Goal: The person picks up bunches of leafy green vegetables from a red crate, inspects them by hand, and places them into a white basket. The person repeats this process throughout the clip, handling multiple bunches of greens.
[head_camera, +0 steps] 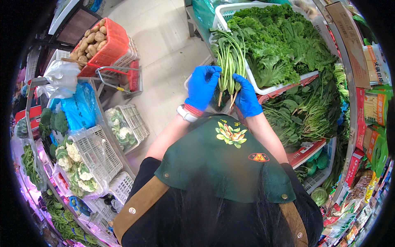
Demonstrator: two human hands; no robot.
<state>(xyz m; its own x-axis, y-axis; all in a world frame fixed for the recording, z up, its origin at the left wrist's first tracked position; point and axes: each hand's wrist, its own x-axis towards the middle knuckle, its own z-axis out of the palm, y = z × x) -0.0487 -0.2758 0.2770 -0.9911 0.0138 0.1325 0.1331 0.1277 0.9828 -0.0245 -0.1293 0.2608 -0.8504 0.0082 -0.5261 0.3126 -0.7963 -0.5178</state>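
Note:
A bunch of long-stemmed leafy greens (229, 66), perhaps spinach, is held up before my chest. Its leaves point away from me and its pale pinkish roots hang toward me. My right hand (248, 97), in a blue glove, grips the bunch from the right, thumb across the stems. Also gloved in blue, my left hand (202, 88) has its fingers curled and the tips pinched at the left edge of the stems. Beyond the bunch, a white plastic crate (260, 90) is heaped with curly green lettuce (274, 46).
More loose leafy greens (299, 114) lie on the right, below the lettuce crate. Packaged goods (375, 105) line the far-right shelf. To the left stand an orange crate (118, 43) of potatoes, a white crate (132, 123) with cauliflower, and a rack with broccoli (57, 120).

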